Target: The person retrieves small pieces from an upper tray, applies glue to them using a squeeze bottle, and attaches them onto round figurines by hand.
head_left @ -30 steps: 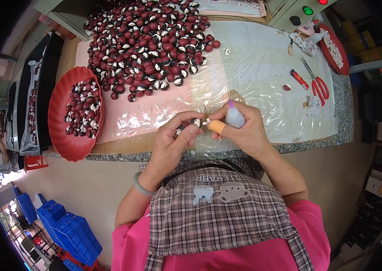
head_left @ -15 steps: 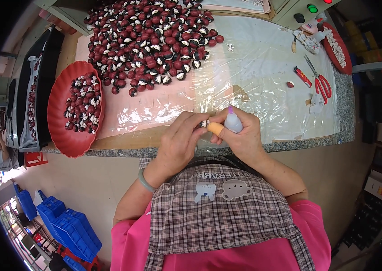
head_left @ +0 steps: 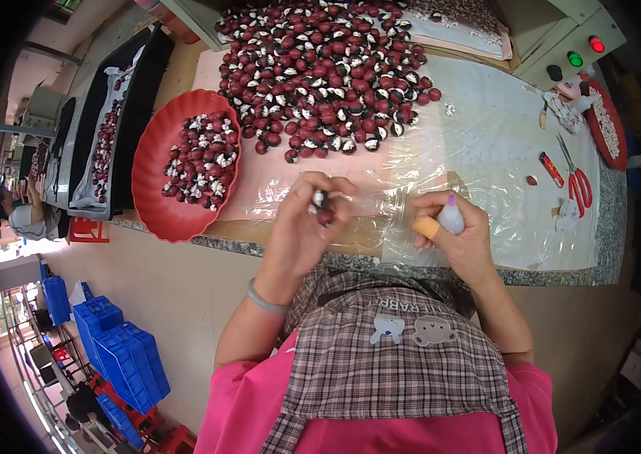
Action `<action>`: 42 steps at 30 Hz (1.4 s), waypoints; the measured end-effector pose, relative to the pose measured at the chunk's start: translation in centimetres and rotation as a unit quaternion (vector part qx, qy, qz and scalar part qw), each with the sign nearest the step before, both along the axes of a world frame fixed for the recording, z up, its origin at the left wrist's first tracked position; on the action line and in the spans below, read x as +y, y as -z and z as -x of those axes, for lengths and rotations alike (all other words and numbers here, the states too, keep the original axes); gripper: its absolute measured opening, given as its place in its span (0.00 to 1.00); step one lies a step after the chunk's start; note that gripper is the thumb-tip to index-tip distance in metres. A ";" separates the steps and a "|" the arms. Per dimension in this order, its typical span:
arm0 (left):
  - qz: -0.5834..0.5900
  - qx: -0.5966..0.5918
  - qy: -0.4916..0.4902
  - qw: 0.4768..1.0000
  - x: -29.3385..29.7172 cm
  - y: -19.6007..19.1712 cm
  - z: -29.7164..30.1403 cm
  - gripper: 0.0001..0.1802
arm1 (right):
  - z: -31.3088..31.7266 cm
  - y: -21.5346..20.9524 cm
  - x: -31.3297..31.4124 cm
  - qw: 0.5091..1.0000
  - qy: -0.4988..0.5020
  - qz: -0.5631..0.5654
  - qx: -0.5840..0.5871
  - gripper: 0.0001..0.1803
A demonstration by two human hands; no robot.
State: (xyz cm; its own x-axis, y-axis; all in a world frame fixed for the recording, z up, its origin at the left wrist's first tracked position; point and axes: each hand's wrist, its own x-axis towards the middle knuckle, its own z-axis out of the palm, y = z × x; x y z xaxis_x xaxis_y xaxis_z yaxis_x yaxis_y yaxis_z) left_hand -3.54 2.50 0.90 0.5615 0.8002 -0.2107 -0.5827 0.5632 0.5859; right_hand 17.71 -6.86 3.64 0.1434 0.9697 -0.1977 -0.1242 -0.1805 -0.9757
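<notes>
My left hand (head_left: 301, 231) is raised above the table's front edge, palm partly up. Its fingers curl around a small ladybug-like piece (head_left: 325, 216), dark red and black with a white part. In my right hand (head_left: 466, 240) is a small squeeze bottle (head_left: 451, 217), pale and translucent with a purple tip pointing up. An orange cover (head_left: 426, 226) wraps one of that hand's digits. Left of my left hand, a scalloped red tray (head_left: 155, 198) holds many red pieces with white bits on them. Beyond the hands lies a big heap of similar red, black and white pieces (head_left: 335, 91).
Clear plastic sheeting (head_left: 498, 189) covers the tabletop. At the right lie red-handled scissors (head_left: 580, 189), a red tube-like object (head_left: 551, 169) and a red dish of white bits (head_left: 606, 129). A black tray (head_left: 135, 113) stands far left, near another person (head_left: 32, 212). Blue crates (head_left: 120, 352) sit below.
My hands have come apart: the left has moved away with the piece, while the right still grips the bottle. The whole view has shifted, with the table's contents appearing further right.
</notes>
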 end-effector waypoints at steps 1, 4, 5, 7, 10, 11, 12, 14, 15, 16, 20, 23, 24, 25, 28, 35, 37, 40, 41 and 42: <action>-0.007 0.014 -0.029 0.999 0.6 0.1 0.9 0.10 | -0.2 0.2 -0.2 1.000 0.007 0.006 -0.002 0.12; -0.116 0.247 -0.068 0.960 2.8 -0.1 3.5 0.03 | -0.7 0.3 -0.5 0.999 0.013 0.029 0.000 0.11; -0.245 0.427 -0.111 0.863 3.3 -0.1 3.7 0.07 | -0.8 0.4 -0.5 1.000 0.013 0.028 0.000 0.11; -0.396 0.519 -0.131 0.746 4.1 -0.6 3.4 0.08 | -0.9 0.8 -0.6 0.999 0.013 0.037 -0.011 0.11; -0.529 0.599 -0.157 0.580 4.9 -0.5 2.7 0.12 | -0.8 0.7 -0.5 0.999 0.009 0.036 -0.010 0.11; -0.523 0.617 -0.154 0.567 5.2 -0.3 2.5 0.12 | -0.7 0.6 -0.5 0.999 0.009 0.035 -0.010 0.11; -0.517 0.634 -0.152 0.555 5.4 -0.1 2.3 0.12 | -0.6 0.5 -0.5 0.999 0.010 0.034 -0.011 0.11; -0.523 0.651 -0.136 0.534 5.8 0.5 2.3 0.12 | -0.5 0.4 -0.6 0.999 0.011 0.032 -0.013 0.11; -0.528 0.667 -0.120 0.512 5.9 0.6 2.3 0.12 | -0.5 0.3 -0.7 0.999 0.007 0.031 -0.018 0.10; -0.528 0.667 -0.120 0.512 6.0 0.8 2.4 0.12 | -0.5 0.2 -0.7 0.999 0.003 0.030 -0.023 0.10; -0.469 0.622 -0.123 0.615 5.4 0.2 2.5 0.11 | -0.6 0.3 -0.8 0.999 0.011 0.026 -0.018 0.10; -0.269 0.486 -0.068 0.829 4.7 0.2 2.8 0.08 | -0.8 0.2 -0.7 0.999 -0.001 0.038 -0.032 0.09; -0.122 0.360 -0.029 0.925 4.5 0.0 2.8 0.07 | -0.9 0.1 -0.6 0.999 -0.015 0.042 -0.023 0.12; -0.053 0.258 -0.008 0.965 4.0 -0.3 2.6 0.09 | -1.0 0.0 -0.5 0.998 -0.028 0.046 -0.013 0.14; 0.002 0.049 0.048 0.998 2.7 0.9 1.9 0.13 | -1.1 0.6 -0.4 0.997 -0.035 0.000 0.066 0.17; 0.083 -0.069 0.140 0.984 0.3 0.1 -0.8 0.21 | -1.2 0.4 -0.3 0.993 -0.025 -0.028 0.115 0.19; 0.130 -0.101 0.145 0.976 -0.4 -0.5 -1.3 0.20 | -1.3 0.3 -0.1 0.993 -0.012 -0.086 0.084 0.21; 0.173 -0.148 0.149 0.962 -1.1 -0.2 -1.7 0.18 | -1.8 0.3 -0.2 0.990 0.012 -0.099 0.101 0.14; 0.199 -0.165 0.144 0.955 -1.3 -0.2 -1.8 0.17 | -2.1 0.5 -0.3 0.990 0.012 -0.099 0.101 0.14; 0.199 -0.165 0.144 0.955 -1.4 -0.2 -1.9 0.17 | -2.3 0.8 -0.4 0.987 0.015 -0.097 0.130 0.16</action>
State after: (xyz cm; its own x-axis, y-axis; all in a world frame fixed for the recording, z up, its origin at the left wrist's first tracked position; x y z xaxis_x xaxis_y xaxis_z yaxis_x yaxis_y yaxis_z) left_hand -1.59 1.09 1.06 0.8351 0.4949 -0.2401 -0.4851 0.8684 0.1026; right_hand 20.03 -7.25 2.82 0.1425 0.9889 -0.0418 -0.3767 0.0151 -0.9262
